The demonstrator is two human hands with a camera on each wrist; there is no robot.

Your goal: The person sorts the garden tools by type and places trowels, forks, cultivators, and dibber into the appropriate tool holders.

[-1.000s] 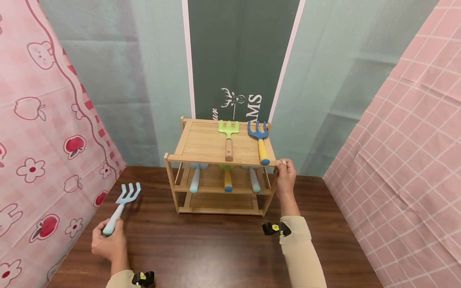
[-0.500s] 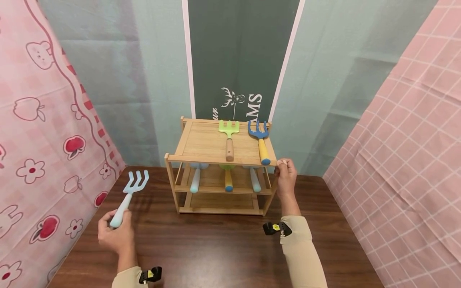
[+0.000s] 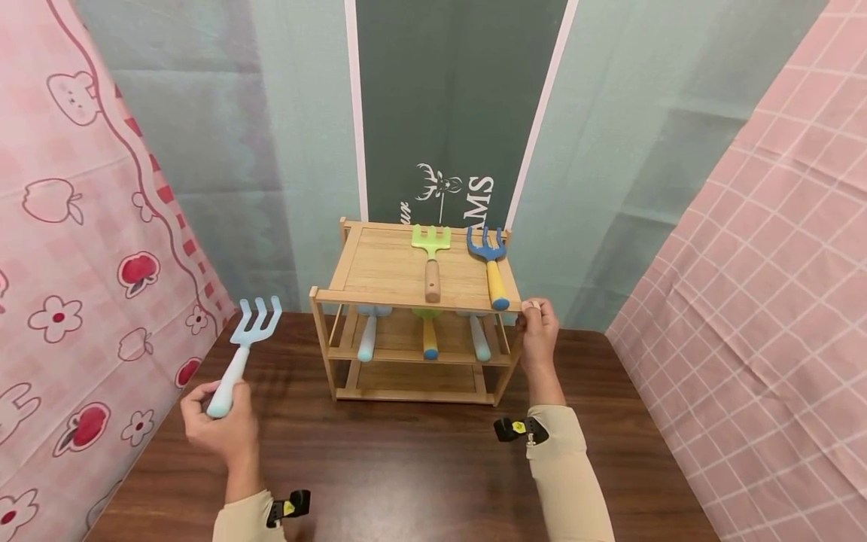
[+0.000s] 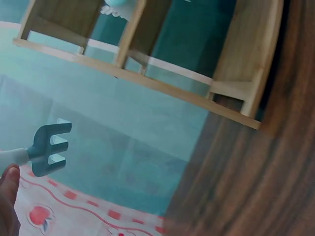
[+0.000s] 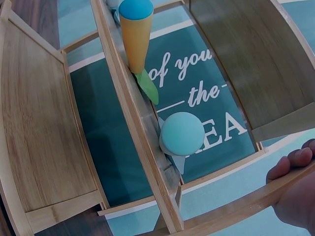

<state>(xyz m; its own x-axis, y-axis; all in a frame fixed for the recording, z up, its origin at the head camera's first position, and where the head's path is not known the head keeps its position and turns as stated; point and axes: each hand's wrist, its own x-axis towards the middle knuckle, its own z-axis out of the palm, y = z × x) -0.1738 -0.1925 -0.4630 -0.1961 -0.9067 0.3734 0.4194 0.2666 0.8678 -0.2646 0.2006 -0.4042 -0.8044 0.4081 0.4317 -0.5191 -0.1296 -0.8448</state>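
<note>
My left hand (image 3: 223, 425) holds a pale blue hand rake (image 3: 238, 361) by its handle, tines pointing up and away, left of a wooden shelf rack (image 3: 413, 296). In the left wrist view the same rake (image 4: 47, 149) shows with my thumb on its handle. My right hand (image 3: 538, 331) grips the rack's front right post near the top corner; the right wrist view shows its fingers (image 5: 295, 160) curled round the wood. On the top shelf lie a green rake with a wooden handle (image 3: 431, 263) and a blue rake with a yellow handle (image 3: 494, 271).
The middle shelf bears two rakes with pale blue handles (image 3: 367, 339) and, between them, a green one with a yellow handle (image 3: 430, 337). The rack stands on a dark wood table (image 3: 406, 467). Cloth hangs behind, with pink curtains (image 3: 759, 286) on both sides.
My left hand has lifted the pale blue rake up and forward, slightly to the right. My right hand and the rack have stayed in place.
</note>
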